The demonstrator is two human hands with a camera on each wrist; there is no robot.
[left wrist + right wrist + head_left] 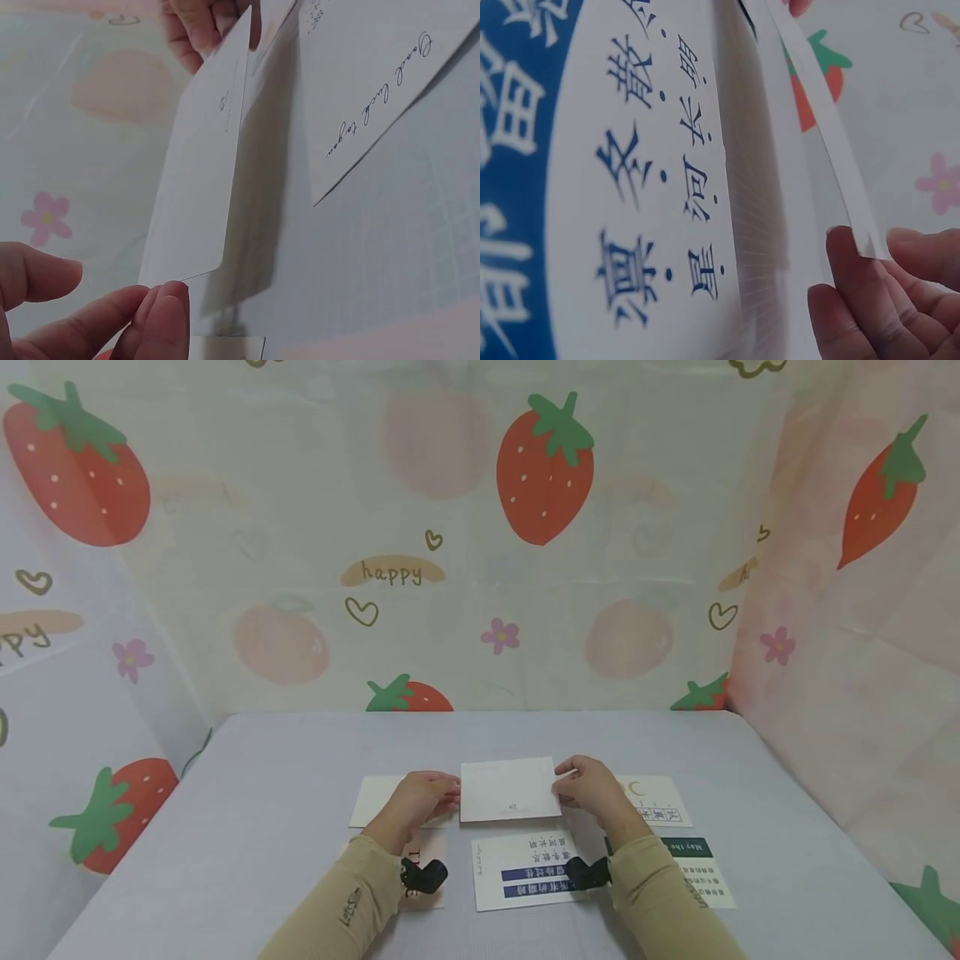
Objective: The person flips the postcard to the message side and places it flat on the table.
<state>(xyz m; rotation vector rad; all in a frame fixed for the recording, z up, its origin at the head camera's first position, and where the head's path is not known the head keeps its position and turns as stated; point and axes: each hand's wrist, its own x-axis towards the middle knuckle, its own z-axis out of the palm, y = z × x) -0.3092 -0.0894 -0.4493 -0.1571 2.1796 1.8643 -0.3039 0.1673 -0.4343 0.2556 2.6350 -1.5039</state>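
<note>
A white card (510,789) with a small dark mark near its lower edge is held up above the table between both hands. My right hand (592,789) pinches its right end, thumb on one face and fingers on the other, as the right wrist view shows. At the opposite end, fingertips of my left hand (112,322) touch the corner, while the thumb stands apart from the card. Just below lies a card with blue bars and Chinese characters (525,870); its "Good luck to you" script shows in the left wrist view.
Behind the left hand lies a white card (372,802), with a peach card (427,893) nearer, partly under the forearm. To the right are a moon card (663,797) and a green-banded card (705,877). A strawberry-print curtain (465,527) encloses the white table (300,743).
</note>
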